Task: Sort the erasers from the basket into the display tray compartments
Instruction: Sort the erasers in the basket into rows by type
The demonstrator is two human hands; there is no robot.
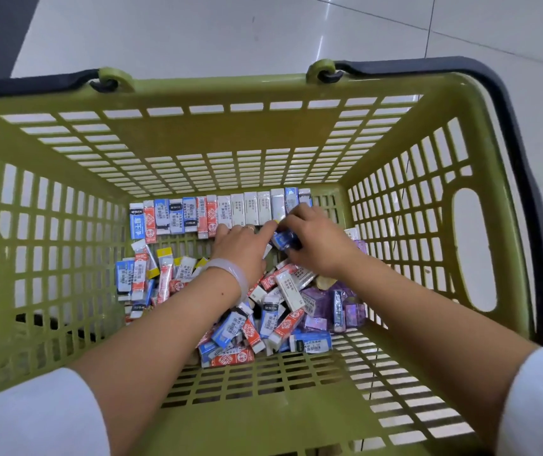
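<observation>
A green plastic basket [217, 133] fills the view, and both my arms reach down into it. Along its far wall stands a neat row of erasers [217, 213] in blue, red and white sleeves. A loose pile of erasers [263, 319] covers the near part of the floor, with purple packs [326, 301] at the right. My right hand [316, 243] grips a dark blue eraser [285, 240] just in front of the row. My left hand [242, 250] lies flat beside it, fingers straight, fingertips touching the same eraser. No display tray is in view.
The basket has slotted walls, oval grip holes [474, 248] in its sides and black handles [523, 166] folded outward. It stands on a pale tiled floor [296, 31]. A bare strip of basket floor [283, 373] lies nearest me.
</observation>
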